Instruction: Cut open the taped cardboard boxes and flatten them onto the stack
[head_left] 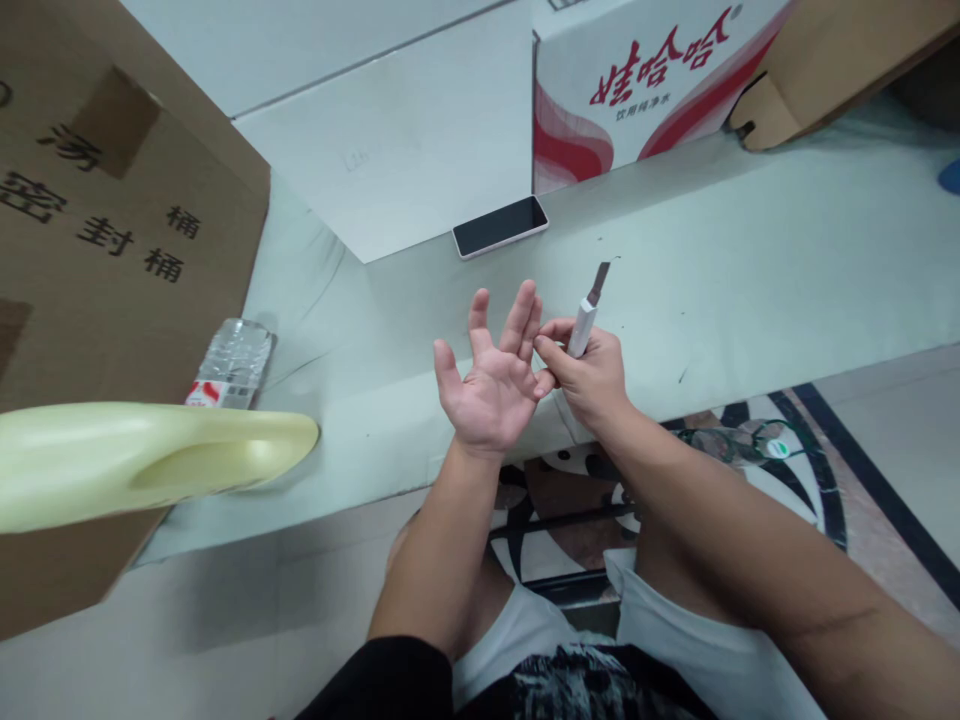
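The right hand (596, 378) has its grip clamped on the white-handled tool (583, 322), pinched low on the handle between thumb and fingers. The tool stands out of the top of the grip, its long axis running away from the person and leaning slightly to the right, with the dark flat tip farthest from the body. Whether that tip is bristle or blade, I cannot tell.

Just to the left of the tool is the left hand (495, 395), palm up, its thumb and index finger spread wide. Its grip holds nothing. The 2 hands meet where the right thumb and fingers overlap the left hand's outer fingers; this looks like contact. So the right hand carries the tool, and the left palm lies beside it, while the tip points past both hands, over the desk (750, 290).

Farther out, beyond the fingers, a phone (501, 228) lies screen up against the foot of a white box (420, 150). A red-and-white carton (574, 110) stands to the right of that box. Well off to the left are a clear plastic bottle (236, 355), a pale yellow curved object (82, 460) and a large cardboard box (150, 170).
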